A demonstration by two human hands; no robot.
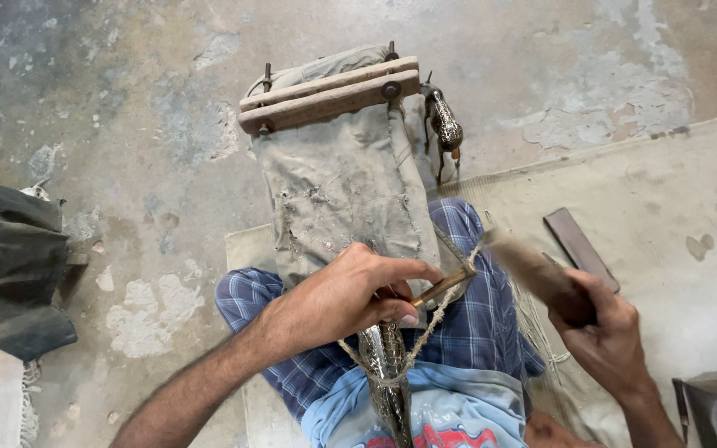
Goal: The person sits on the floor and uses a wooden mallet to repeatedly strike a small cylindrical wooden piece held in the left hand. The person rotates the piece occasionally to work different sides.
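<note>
Pinching a brass-tipped chisel (444,286), left hand (342,299) clamped above an engraved metal piece (387,365); right hand (603,328), well apart, fisted on a blurred wooden mallet (529,265).

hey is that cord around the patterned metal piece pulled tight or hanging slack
Tight. The cord runs in straight lines from the metal piece up to the small tool in the left hand, with no sag.
</note>
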